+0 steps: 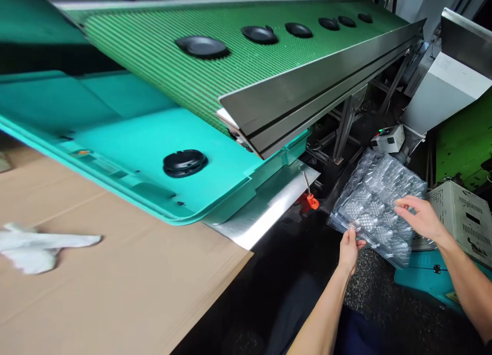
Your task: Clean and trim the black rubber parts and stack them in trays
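Note:
Clear plastic trays (378, 201) with moulded round pockets lie in a stack at the right, over the dark floor. My left hand (350, 250) pinches the near left edge of the trays, thumb on top. Over their right side is my right hand (418, 216), its thumb and fingertips close together; whether anything thin is between them is too small to tell. One black round part (184, 163) rests in the teal bin (226, 178). Several black parts (203, 46) sit in a row on the green ribbed conveyor belt (154, 62).
A cardboard-covered surface (115, 273) with a white glove or cloth (38, 247) fills the lower left. The conveyor's metal side rail (307, 83) runs to the back right. Beyond the trays stand a beige machine box (461, 216) and a small control box (389, 138).

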`<state>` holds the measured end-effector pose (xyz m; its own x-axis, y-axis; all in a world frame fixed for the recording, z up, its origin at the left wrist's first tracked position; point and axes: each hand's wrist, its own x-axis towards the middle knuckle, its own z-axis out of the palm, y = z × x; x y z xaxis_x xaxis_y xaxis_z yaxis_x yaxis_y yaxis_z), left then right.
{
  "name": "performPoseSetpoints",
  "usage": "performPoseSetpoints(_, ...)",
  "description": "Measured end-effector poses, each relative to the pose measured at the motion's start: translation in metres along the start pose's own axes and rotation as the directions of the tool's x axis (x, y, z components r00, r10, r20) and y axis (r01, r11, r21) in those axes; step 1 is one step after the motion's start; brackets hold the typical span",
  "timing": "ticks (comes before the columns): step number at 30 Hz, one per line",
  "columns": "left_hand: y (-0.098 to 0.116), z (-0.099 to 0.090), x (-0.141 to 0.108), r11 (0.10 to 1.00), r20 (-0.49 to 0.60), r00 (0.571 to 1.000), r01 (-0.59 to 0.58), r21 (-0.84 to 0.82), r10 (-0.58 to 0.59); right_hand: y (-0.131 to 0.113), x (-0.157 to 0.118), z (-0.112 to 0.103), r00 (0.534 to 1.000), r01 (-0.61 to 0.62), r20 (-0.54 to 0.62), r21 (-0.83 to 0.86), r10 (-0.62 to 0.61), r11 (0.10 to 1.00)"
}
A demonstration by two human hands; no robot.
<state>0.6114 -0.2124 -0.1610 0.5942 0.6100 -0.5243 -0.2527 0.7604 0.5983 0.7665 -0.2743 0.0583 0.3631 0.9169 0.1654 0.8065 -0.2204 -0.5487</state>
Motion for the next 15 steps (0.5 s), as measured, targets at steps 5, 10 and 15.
performPoseSetpoints(5,0.000,0.000,0.000,0.999,-0.014,1.000,0.025,-0.023,-0.025,-0.004,-0.002,0.018,0.997,0.027,0.070,-0.027,-0.025,0.999)
performPoseSetpoints(10,0.005,0.002,0.001,0.998,-0.042,0.998,0.052,-0.019,-0.053,-0.020,0.008,-0.026,0.990,0.050,-0.133,-0.040,-0.055,0.998)
performPoseSetpoints(15,0.008,0.021,-0.008,0.990,0.128,0.984,0.130,-0.051,-0.122,-0.033,-0.018,0.043,0.920,0.273,0.300,-0.033,-0.251,0.961)
